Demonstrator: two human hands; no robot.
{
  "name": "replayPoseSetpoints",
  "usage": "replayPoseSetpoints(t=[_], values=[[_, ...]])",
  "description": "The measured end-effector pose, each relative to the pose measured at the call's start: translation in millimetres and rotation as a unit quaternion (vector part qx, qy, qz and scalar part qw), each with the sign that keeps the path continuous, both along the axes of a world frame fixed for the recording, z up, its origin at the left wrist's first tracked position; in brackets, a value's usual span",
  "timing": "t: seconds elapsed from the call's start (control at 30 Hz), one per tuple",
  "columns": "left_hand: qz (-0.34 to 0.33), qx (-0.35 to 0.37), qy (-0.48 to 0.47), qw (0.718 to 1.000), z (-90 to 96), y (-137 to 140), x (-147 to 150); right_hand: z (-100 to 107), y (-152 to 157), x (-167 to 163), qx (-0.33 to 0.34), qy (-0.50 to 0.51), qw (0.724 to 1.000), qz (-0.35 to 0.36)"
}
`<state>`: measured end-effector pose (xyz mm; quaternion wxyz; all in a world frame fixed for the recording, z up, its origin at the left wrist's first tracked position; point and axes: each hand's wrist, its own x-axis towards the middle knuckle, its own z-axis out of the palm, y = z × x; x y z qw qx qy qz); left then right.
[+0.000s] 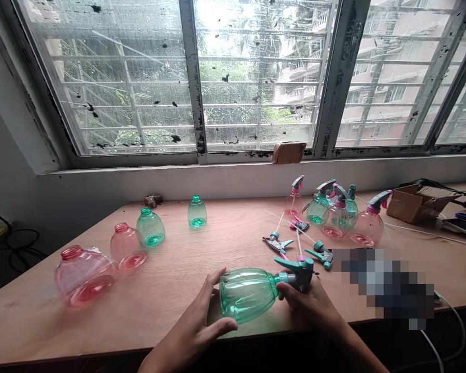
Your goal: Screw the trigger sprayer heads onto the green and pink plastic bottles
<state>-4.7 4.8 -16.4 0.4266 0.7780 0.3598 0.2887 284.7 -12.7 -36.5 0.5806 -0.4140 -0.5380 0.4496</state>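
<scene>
A clear green spray bottle (248, 294) lies on its side in the air above the table's front edge, its base to the left. My left hand (200, 316) cups the base between thumb and fingers. At the neck, my right hand (312, 303) is closed around the grey and teal spray head (302, 277), thumb on the collar. The head sits on the bottle's neck; whether it is screwed tight I cannot tell. Just beyond lie loose spray heads, among them a teal one (275, 242) and another teal one (323, 255), with thin tubes.
On the left stand open bottles: a large pink one (86, 277), a smaller pink one (127, 248), a green one (150, 228) and another green one (197, 212). Several bottles with heads, including a pink one (367, 228), stand back right near a cardboard box (406, 203). Cables cross the right side.
</scene>
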Motion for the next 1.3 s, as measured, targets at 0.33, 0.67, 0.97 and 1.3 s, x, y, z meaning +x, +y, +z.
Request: replayPoseSetpoints(t=[0.33, 0.67, 0.97, 1.3], values=[[0.006, -0.046, -0.016, 0.999, 3.1, -1, 1, 3, -1, 0, -0.004, -0.022, 1.000, -0.004], [0.010, -0.016, -0.012, 1.000, -3.6, 2, 1, 1, 0, 0, 0.008, -0.041, 0.999, -0.012], [0.002, -0.049, -0.020, 0.999, 5.7, -2, -1, 1, 0, 0, 0.002, -0.021, 1.000, -0.002], [0.012, 0.005, 0.028, 1.000, 2.2, -1, 2, 5, -1, -1, 0.005, -0.053, 0.998, -0.015]])
